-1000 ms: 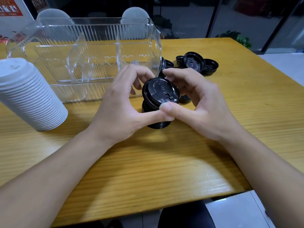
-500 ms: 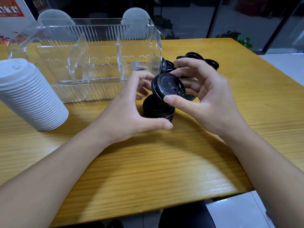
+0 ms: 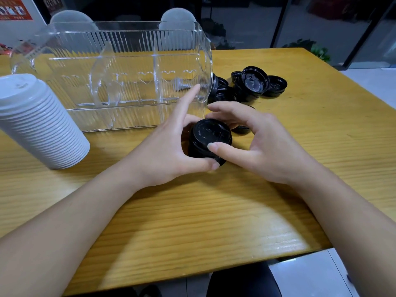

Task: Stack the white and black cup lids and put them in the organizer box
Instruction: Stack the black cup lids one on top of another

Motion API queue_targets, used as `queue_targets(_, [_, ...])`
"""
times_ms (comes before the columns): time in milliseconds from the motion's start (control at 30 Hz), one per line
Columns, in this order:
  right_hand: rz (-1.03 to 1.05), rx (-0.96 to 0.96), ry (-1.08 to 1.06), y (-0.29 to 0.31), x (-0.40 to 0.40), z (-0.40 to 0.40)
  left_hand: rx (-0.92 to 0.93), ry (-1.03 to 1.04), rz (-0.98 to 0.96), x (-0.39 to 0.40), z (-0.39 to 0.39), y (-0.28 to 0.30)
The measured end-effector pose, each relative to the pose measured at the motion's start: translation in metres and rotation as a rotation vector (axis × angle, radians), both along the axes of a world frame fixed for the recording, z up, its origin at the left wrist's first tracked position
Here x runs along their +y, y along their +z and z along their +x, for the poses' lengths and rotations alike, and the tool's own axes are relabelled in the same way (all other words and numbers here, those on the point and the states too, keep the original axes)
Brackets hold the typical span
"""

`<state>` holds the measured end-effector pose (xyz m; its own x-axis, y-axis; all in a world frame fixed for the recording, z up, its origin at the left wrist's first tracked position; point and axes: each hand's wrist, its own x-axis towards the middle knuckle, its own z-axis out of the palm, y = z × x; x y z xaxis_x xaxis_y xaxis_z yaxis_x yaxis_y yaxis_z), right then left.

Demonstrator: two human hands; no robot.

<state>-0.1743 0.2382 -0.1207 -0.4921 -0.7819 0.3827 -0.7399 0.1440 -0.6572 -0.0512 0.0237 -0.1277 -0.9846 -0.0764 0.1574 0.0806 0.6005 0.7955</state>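
Black stack (image 3: 209, 139) sits between my hands on the table (image 3: 192, 211); left hand (image 3: 169, 151) cups its side, right hand (image 3: 263, 144) thumb presses the top lid. Light, thin, slick, I judge; grip the rims.

Plastic lids and box on a wooden table.
Glossy ribbed clear plastic organizer box (image 3: 120, 82) at 11 o'clock; matt white plastic lid stack (image 3: 40, 123) at 9; shiny black plastic lid stack (image 3: 209, 139) centre; smooth yellow grained wooden table (image 3: 214, 211).
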Motion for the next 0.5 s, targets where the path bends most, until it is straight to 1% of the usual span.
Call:
queue_targets(233, [0.058,-0.052,0.048,0.0028,0.0020,-0.0052,-0.025,-0.031,0.033,-0.0012,0.0009,0.0017])
queue_targets(367, [0.029,-0.098,0.010,0.0021,0.0001,-0.0061,-0.017,-0.016,0.038,-0.0034,-0.0014,-0.0016])
queue_targets(500, [0.020,-0.089,-0.028,0.0032,0.0004,-0.0048,-0.011,-0.018,0.018,-0.0052,-0.0024,-0.0028])
